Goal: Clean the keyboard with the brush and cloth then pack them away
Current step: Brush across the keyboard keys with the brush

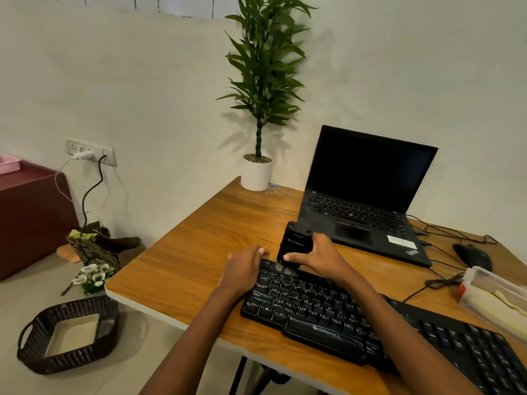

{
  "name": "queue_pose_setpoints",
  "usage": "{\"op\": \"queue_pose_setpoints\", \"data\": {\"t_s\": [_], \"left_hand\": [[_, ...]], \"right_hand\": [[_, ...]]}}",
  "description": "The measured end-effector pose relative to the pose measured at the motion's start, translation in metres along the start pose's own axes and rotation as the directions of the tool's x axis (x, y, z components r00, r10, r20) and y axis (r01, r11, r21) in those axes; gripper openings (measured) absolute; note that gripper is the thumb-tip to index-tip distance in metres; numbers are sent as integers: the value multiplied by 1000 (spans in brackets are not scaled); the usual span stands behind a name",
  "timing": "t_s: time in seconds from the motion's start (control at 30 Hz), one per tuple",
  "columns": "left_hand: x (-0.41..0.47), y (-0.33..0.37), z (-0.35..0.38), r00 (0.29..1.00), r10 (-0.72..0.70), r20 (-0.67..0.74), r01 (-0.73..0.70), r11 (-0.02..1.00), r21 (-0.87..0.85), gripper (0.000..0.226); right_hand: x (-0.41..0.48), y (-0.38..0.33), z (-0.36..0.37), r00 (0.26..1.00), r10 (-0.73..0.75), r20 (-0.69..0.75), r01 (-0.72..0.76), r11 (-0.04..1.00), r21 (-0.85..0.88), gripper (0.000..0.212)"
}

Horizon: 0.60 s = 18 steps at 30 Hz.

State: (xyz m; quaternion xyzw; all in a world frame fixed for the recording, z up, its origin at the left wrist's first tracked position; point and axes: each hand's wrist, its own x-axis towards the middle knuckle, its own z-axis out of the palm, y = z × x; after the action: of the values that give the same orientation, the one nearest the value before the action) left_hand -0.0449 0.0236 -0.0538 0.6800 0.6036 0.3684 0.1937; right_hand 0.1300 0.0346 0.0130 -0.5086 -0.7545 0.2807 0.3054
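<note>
A black keyboard (pixel 328 315) lies slantwise on the wooden desk (pixel 199 252). My right hand (pixel 319 256) grips a black brush block (pixel 295 242), held upright with its pale bristles touching the keys at the keyboard's far left corner. My left hand (pixel 245 266) rests on the keyboard's far left edge, fingers curled against it. At the right edge of the desk stands a clear plastic box (pixel 496 300) with a cream cloth inside.
An open black laptop (pixel 362 206) sits behind the keyboard, with a black mouse (pixel 472 256) and cables to its right. A potted plant (pixel 256 172) stands at the desk's far corner. A dark wicker basket (pixel 68 334) and artificial flowers (pixel 92 276) lie on the floor at left.
</note>
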Motion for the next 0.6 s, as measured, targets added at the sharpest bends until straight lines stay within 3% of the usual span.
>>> {"op": "queue_pose_setpoints", "data": {"t_s": [0.1,0.23,0.33,0.43,0.53,0.6], "left_hand": [[-1,0,-2,1000,-5,7,5,1000,17,37],[-2,1,-3,1000,1,-2,-1,1000,-14,36],[-2,3,-3,1000,-1,0,1,1000,-21,37],[-2,1,-4,1000,-21,10,21,999,-31,38],[-3,0,-2,1000,-16,12,16,999,-35,40],[-3,3,-3,999,-20,26,21,1000,-16,43]], "right_hand": [[4,-6,4,998,-53,-46,49,994,-96,47],[7,-9,5,1000,-15,-15,16,997,74,40],[9,-6,6,999,-37,37,39,998,-44,46],[13,-10,10,997,-72,-42,68,994,-87,45],[14,-10,13,1000,-15,3,14,997,77,46],[13,-8,15,998,-25,60,22,998,57,51]]}}
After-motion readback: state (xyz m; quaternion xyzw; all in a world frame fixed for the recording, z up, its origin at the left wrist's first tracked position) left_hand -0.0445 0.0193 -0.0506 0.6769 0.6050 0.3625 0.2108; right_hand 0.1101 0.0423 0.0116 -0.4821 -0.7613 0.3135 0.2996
